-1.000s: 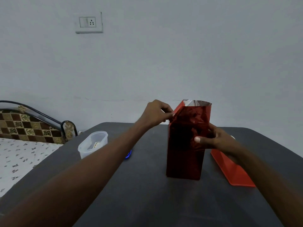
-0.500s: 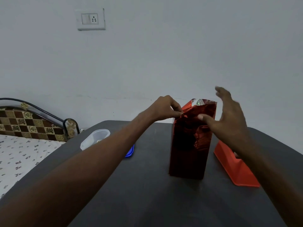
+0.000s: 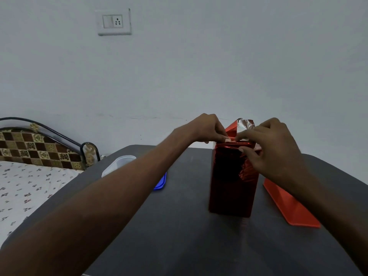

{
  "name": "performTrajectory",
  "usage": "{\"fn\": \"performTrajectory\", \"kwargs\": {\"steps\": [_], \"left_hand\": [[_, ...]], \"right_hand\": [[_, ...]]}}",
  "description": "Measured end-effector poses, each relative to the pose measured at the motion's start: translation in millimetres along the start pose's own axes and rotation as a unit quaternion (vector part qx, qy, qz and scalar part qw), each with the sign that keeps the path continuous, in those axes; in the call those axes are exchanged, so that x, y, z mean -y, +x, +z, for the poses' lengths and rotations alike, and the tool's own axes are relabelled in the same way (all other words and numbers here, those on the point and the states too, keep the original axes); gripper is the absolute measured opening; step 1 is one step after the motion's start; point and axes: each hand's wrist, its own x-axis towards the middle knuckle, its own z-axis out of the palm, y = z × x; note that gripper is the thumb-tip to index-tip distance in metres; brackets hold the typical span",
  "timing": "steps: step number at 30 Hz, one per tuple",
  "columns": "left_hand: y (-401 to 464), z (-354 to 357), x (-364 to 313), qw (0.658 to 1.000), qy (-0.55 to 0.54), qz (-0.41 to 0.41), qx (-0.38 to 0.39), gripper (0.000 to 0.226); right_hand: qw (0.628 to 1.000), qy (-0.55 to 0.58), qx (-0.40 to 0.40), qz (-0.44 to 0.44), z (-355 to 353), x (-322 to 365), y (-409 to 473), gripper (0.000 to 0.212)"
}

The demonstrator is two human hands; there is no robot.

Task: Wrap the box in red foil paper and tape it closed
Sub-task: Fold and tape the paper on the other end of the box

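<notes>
Box [image 3: 232, 182] upright, left hand [image 3: 209, 128] and right hand [image 3: 272, 150] pinching top foil [image 3: 244, 125]

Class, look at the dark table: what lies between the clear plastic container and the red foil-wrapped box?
In the head view, the blue lid and the person's left forearm lie between the clear plastic container and the red foil-wrapped box.

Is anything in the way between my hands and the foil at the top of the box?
Nothing visible. The left hand and right hand both already pinch the red foil paper at the box's top edge. The orange tray lies off to the right.
</notes>
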Motion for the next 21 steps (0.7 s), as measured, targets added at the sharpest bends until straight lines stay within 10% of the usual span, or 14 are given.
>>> {"fn": "performTrajectory", "kwargs": {"steps": [21], "left_hand": [[8.2,0.6,-15.3,0.989,0.131,-0.006,0.071,0.039]], "right_hand": [[0.999,-0.034,-0.036,-0.004,26.2,10.9,-34.0,0.013]]}}
